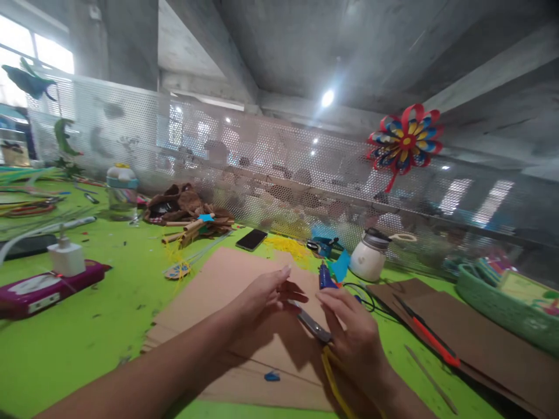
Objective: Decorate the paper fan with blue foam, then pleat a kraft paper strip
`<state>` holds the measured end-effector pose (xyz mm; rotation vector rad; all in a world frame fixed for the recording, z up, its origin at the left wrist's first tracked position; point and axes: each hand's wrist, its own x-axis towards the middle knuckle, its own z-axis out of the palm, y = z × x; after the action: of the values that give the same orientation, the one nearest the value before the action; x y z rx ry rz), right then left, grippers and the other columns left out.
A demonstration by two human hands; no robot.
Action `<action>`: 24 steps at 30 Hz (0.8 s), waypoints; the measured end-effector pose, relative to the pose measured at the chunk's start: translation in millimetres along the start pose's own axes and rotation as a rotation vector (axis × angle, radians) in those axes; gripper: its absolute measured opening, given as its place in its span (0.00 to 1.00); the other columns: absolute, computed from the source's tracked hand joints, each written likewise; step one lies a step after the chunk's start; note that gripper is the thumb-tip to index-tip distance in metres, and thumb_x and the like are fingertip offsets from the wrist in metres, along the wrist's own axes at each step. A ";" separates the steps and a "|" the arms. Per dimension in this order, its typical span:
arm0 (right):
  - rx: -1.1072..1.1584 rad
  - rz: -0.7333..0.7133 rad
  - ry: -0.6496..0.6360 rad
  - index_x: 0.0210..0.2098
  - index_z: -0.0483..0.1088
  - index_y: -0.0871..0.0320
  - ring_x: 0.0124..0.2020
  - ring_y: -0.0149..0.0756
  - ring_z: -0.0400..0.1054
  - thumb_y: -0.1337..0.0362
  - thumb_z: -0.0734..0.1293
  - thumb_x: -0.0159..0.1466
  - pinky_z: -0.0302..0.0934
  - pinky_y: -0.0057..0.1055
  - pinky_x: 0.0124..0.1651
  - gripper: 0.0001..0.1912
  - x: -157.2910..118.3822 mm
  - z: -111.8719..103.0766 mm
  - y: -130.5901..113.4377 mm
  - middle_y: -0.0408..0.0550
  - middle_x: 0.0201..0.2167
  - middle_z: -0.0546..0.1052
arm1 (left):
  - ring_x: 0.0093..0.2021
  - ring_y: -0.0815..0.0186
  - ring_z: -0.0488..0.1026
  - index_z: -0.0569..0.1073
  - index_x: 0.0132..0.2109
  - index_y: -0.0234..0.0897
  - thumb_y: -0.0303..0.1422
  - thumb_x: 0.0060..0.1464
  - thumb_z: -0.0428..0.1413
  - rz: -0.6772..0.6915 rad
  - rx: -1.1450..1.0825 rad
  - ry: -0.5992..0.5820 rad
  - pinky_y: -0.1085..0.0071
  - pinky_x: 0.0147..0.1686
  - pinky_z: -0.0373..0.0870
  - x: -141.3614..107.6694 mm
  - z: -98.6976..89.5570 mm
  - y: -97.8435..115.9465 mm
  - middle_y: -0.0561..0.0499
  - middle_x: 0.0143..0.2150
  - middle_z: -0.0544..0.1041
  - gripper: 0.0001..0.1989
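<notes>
My right hand (356,331) is closed around a pair of scissors (313,326). Their metal blades point up and left, and a yellow handle (332,378) loops below my palm. My left hand (268,297) hovers at the blade tips, thumb raised and apart from the bent fingers; nothing shows between them, and whether they touch the blades is hidden. Beneath both hands lies a stack of brown paper sheets (227,279). A small blue scrap (271,377) rests on its lower part. Just beyond my right hand is a blue glue gun (324,276).
A phone (251,239), yellow paper shreds (290,247) and a white jar (369,256) stand beyond the sheets. At right are a red-handled craft knife (432,337), brown card (489,343) and a green basket (502,302). A purple power strip (82,276) lies left. A perforated screen (271,174) runs behind.
</notes>
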<state>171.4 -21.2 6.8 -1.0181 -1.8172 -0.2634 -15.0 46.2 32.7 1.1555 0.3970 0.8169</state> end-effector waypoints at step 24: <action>0.654 0.784 0.009 0.49 0.68 0.62 0.20 0.27 0.60 0.67 0.67 0.52 0.58 0.24 0.25 0.24 2.8 12.1 -17.3 0.36 0.20 0.66 | 0.35 0.63 0.73 0.73 0.44 0.35 0.41 0.52 0.58 -0.016 0.268 0.092 0.70 0.36 0.69 2.4 -0.5 -1.9 0.47 0.36 0.78 0.16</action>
<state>150.2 -23.5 7.8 -1.1371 -1.2219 0.7503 -13.0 48.0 31.1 1.3641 0.6056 0.8214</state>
